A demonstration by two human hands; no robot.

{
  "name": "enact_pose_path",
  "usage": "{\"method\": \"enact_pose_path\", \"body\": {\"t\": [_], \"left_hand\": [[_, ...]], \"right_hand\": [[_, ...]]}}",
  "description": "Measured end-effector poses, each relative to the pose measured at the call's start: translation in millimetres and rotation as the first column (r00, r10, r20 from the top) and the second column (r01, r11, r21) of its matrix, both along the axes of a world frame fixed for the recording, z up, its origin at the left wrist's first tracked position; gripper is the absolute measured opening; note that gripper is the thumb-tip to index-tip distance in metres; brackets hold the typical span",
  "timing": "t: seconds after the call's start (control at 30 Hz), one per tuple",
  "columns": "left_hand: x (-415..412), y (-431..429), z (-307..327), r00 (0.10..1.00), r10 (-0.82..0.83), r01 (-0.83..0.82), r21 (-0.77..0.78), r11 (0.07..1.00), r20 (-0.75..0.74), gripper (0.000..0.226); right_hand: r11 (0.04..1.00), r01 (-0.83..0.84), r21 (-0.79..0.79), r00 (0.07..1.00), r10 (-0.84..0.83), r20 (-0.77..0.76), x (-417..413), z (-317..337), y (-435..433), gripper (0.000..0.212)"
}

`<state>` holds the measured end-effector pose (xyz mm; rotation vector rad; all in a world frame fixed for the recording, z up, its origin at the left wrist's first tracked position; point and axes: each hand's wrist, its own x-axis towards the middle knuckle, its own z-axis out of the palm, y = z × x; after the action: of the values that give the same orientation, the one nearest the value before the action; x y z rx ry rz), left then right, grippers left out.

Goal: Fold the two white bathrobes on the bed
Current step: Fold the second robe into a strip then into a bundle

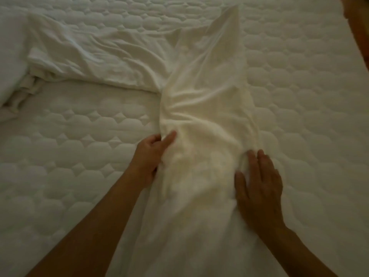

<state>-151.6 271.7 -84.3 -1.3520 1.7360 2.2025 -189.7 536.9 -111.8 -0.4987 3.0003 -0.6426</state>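
A white bathrobe lies lengthwise down the middle of the bed, narrow at the far end and wider toward me. My left hand pinches its left edge with thumb and fingers. On the robe's right edge my right hand rests flat, fingers spread, pressing the cloth down. More white bathrobe cloth lies crumpled across the bed to the left, meeting the first robe near the middle; whether it is a separate robe I cannot tell.
The quilted white mattress cover spreads all around. A bunched white heap sits at the far left edge. A dark brownish shape shows at the top right corner.
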Motion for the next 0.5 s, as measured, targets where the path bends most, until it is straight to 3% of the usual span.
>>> {"method": "enact_pose_path", "body": {"t": [0.1, 0.17, 0.27, 0.37, 0.43, 0.5], "left_hand": [[57.5, 28.5, 0.1, 0.999, -0.052, 0.053, -0.054, 0.997, 0.010, 0.030], [86.2, 42.1, -1.0, 0.992, 0.118, -0.112, -0.139, 0.984, 0.034, 0.030], [110.3, 43.9, -1.7, 0.947, 0.321, -0.293, -0.359, 0.886, 0.021, 0.036], [129.4, 48.8, -0.4, 0.986, 0.161, -0.146, -0.253, 0.956, 0.042, 0.045], [142.8, 51.8, 1.9, 0.996, 0.068, -0.041, -0.361, 0.932, 0.063, 0.036], [148.0, 49.3, 10.1, 0.994, 0.094, -0.057, -0.497, 0.866, 0.049, 0.035]], "right_hand": [[0.989, -0.081, 0.124, 0.993, 0.070, 0.092, 26.6, 1.2, 6.5, 0.068], [0.974, -0.130, 0.187, 0.986, 0.107, 0.126, 48.2, 4.0, 11.7, 0.070], [0.958, -0.180, 0.221, 0.982, 0.161, 0.104, 84.7, 7.2, 18.7, 0.069], [0.955, -0.182, 0.233, 0.981, 0.162, 0.104, 122.9, 6.5, 35.8, 0.067], [0.944, -0.208, 0.257, 0.977, 0.188, 0.102, 148.5, 6.1, 50.3, 0.069], [0.928, -0.252, 0.273, 0.967, 0.235, 0.094, 173.9, 7.8, 64.9, 0.070]]}}
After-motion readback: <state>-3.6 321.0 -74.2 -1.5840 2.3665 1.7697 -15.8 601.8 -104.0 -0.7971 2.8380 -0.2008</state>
